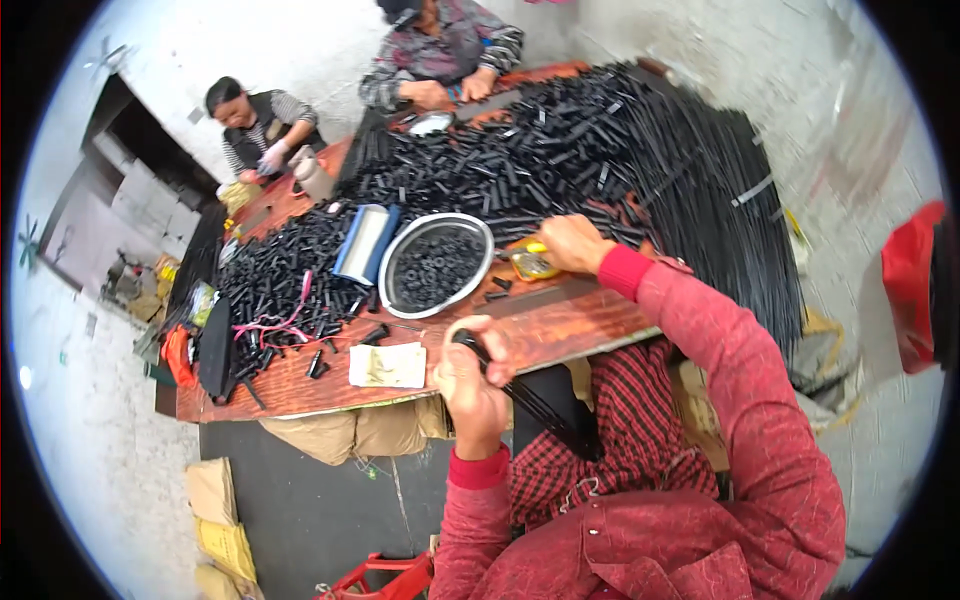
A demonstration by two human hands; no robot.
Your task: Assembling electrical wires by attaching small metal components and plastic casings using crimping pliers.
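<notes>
My left hand (472, 385) is closed round the upper end of a bundle of thin black rods (545, 412), which slants down toward my lap. A short black tube-like end (470, 343) pokes out between its thumb and fingers. Out over the table, my right hand (575, 243) is closed on a small yellow-handled tool (538, 247); its tip is too small to make out. Beside it lies a yellow dish or pack (532, 264). A round metal-rimmed tray (484, 232) of small black rings sits left of the right hand.
Black short tubes (500, 150) heap across the red wooden table (540, 325). Long thin black rods (715, 190) lie at right. A blue-and-white box (366, 243), a folded cloth (388, 366) and pink ties (290, 325) are nearer left. Two people (440, 60) work across the table.
</notes>
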